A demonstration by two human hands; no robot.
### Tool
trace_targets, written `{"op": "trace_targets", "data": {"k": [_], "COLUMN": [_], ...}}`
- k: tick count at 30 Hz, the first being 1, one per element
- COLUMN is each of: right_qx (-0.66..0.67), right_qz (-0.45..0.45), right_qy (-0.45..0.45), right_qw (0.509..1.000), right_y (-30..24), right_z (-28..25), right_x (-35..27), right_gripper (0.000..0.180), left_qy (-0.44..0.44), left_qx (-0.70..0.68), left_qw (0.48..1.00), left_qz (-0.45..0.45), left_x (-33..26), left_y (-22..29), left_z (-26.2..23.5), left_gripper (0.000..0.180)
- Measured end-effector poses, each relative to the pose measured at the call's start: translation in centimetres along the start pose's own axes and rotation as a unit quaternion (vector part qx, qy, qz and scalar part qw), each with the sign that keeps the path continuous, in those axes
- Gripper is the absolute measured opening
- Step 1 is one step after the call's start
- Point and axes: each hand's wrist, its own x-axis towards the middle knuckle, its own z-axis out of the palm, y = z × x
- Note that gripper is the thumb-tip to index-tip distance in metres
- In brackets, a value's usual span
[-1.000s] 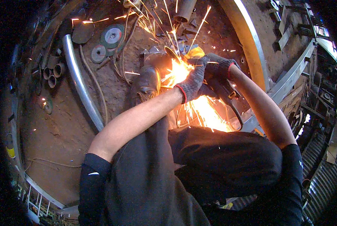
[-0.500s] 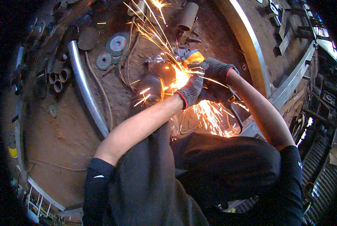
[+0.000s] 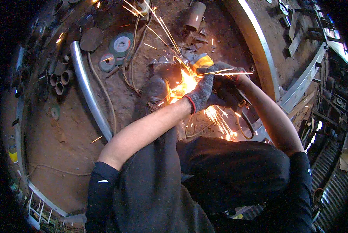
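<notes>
Curved tube on dirt floor, far left. Grinding discs beyond it. Centre: grinder (yellow body, sparks flying) on the workpiece. Left hand, gloved, clenched round grinder. Right hand, gloved, clasping its rear.

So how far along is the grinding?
Done: cannot tell; glare hides the workpiece. In hand: the left hand and right hand, both gloved, grip the yellow angle grinder, with sparks flying. Left: cannot judge; spare discs and a bent pipe lie untouched on the ground.
</notes>
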Motion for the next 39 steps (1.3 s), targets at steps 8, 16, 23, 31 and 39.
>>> {"op": "trace_targets", "data": {"k": [8, 16, 23, 31, 39], "right_qx": [-0.045, -0.050, -0.119, -0.163, -0.144], "right_qz": [-0.006, -0.097, -0.047, -0.080, -0.036], "right_qy": [0.019, 0.018, 0.010, 0.036, 0.033], "right_qw": [0.999, 0.994, 0.992, 0.983, 0.988], "right_y": [0.8, 1.6, 2.2, 2.7, 1.2], "right_z": [0.1, 0.9, 0.4, 0.8, 0.7], "right_x": [1.7, 1.3, 2.6, 3.1, 2.3], "right_gripper": [0.044, 0.043, 0.033, 0.038, 0.037], "left_qy": [0.054, 0.030, -0.025, 0.085, -0.011], "left_qx": [-0.020, 0.011, 0.039, 0.008, 0.045], "left_qw": [0.998, 0.999, 0.998, 0.996, 0.998], "left_qz": [0.021, -0.008, 0.034, -0.002, 0.037], "left_x": [-0.6, -1.0, -1.2, 0.0, -1.1], "left_y": [0.9, 1.0, 1.5, 0.7, 1.0], "left_z": [0.3, 0.8, 0.7, -0.7, -0.3], "left_gripper": [0.053, 0.067, 0.074, 0.071, 0.075]}}
